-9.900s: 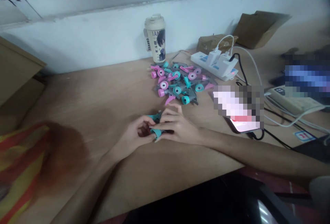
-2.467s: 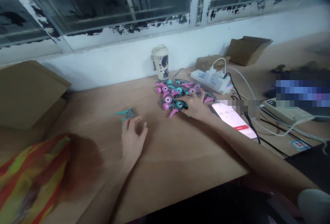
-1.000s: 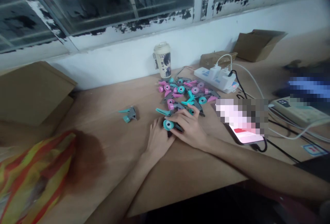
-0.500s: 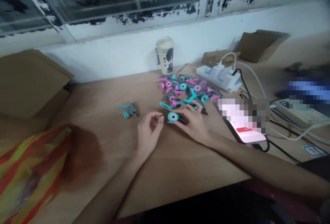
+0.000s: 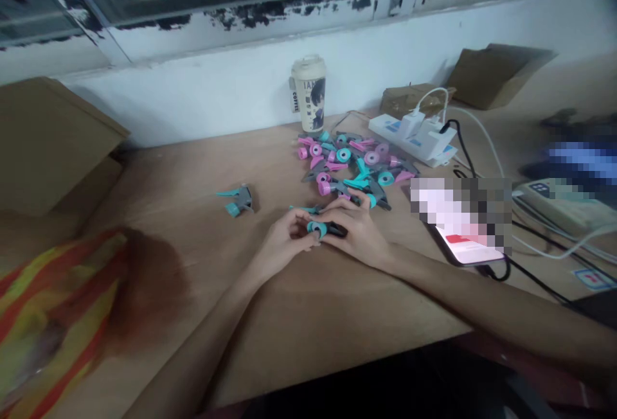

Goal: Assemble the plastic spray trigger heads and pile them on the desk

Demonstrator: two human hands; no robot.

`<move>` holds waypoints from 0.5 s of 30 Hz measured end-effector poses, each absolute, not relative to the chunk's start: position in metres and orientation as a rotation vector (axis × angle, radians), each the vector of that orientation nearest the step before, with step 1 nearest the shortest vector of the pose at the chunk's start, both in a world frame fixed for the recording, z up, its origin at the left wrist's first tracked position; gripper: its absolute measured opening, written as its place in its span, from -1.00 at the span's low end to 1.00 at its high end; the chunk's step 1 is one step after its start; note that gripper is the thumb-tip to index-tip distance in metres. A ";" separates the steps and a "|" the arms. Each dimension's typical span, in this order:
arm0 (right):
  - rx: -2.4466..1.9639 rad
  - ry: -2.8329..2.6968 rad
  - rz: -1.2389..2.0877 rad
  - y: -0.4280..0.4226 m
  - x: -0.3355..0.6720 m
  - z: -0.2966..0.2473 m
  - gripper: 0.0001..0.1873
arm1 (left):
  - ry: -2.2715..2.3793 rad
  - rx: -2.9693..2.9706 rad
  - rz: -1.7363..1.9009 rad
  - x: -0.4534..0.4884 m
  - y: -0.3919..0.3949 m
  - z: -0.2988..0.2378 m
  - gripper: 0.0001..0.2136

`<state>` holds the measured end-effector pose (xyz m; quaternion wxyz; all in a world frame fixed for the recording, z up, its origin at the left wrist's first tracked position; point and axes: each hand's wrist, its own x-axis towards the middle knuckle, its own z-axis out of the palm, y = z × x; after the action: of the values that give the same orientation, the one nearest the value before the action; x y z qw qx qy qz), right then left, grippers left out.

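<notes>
My right hand (image 5: 354, 226) is closed around a grey and teal trigger spray head (image 5: 315, 229), its round teal collar turned toward my left. The thumb and fingertips of my left hand (image 5: 289, 236) pinch at that collar. Part of the grey body is hidden behind my right fingers. Beyond my hands lies a pile of pink, teal and grey trigger spray heads (image 5: 359, 178). One more teal and grey spray head (image 5: 240, 200) lies apart on the table, left of my hands.
A coffee cup (image 5: 310, 94) stands against the wall behind the pile. To the right are a white power strip (image 5: 414, 139) with cables and a lit phone (image 5: 463, 232). Cardboard boxes (image 5: 53, 142) and a red-yellow striped bag (image 5: 58, 310) occupy the left side of the wooden table (image 5: 337, 335).
My left hand has moved right and now touches the collar of the spray head. The spray head has come slightly down and left, and its collar has tilted. The view has shifted slightly.
</notes>
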<state>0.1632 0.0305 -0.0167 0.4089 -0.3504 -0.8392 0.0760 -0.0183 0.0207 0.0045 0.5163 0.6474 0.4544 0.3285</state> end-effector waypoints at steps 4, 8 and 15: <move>-0.854 -2.122 0.202 0.031 0.163 -0.018 -0.78 | 1.077 1.602 0.726 -0.023 0.024 0.007 -0.77; -0.849 -2.174 0.227 0.031 0.164 -0.018 -0.83 | 1.241 1.845 0.728 -0.024 0.022 0.010 -0.81; -0.834 -2.225 0.246 0.032 0.164 -0.019 -0.83 | 1.398 2.058 0.705 -0.024 0.019 0.013 -0.87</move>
<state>0.1644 0.0323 -0.0190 0.3676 -0.3247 -0.8662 0.0957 -0.0240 0.0186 0.0127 0.2742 0.7653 0.5199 0.2622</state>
